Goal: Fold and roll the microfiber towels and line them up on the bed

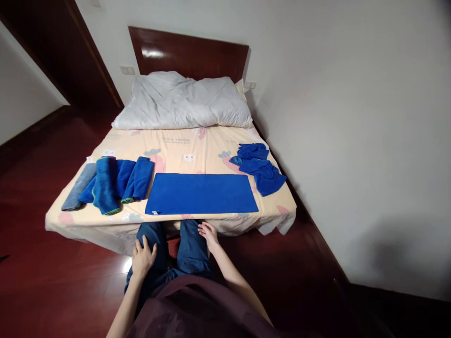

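My left hand [143, 257] rests flat on my left thigh, fingers apart, holding nothing. My right hand [208, 234] lies on my right knee, fingers stretched out and empty, just below the bed's front edge. A blue towel [201, 193] is spread flat on the bed right in front of me. To its left lie several folded towels [118, 184], blue ones and a grey one [79, 187] at the far left. A loose heap of blue towels [260, 167] sits at the right side of the bed.
The bed [183, 148] has a pale patterned sheet, a white duvet [183, 101] bunched at the head and a dark wooden headboard [190, 54]. A white wall runs close along its right side. Dark red floor [45, 263] surrounds it.
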Demonstrator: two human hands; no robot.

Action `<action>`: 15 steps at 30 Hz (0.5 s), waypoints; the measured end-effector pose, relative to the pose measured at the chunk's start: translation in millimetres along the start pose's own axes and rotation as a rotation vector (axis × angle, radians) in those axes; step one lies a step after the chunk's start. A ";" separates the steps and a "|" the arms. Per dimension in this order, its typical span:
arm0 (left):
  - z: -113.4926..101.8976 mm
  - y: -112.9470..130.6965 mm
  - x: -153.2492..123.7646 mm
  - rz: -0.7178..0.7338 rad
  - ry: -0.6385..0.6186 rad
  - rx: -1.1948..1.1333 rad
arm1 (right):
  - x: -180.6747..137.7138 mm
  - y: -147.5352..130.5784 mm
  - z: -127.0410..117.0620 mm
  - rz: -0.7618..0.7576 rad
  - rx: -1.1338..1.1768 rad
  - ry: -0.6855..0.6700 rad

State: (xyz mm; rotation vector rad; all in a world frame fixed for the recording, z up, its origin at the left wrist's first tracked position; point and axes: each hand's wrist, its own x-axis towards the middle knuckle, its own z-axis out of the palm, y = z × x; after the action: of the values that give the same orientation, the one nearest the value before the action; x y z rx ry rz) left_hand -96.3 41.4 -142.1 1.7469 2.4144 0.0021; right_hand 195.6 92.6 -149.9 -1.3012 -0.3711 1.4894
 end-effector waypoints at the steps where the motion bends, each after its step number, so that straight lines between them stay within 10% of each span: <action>1: -0.9 0.7 -0.1 -0.007 -0.002 -0.007 | 4.8 -0.9 6.5 0.038 0.102 0.013; 15: 2.3 9.9 12.7 -0.034 -0.008 0.064 | 60.3 -3.7 39.2 0.133 0.372 0.161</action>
State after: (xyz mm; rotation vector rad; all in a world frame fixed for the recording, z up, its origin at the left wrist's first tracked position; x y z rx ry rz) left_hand -90.6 56.4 -145.1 1.7286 2.4639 -0.0869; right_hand 174.3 159.9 -164.2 -1.1506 0.0973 1.4675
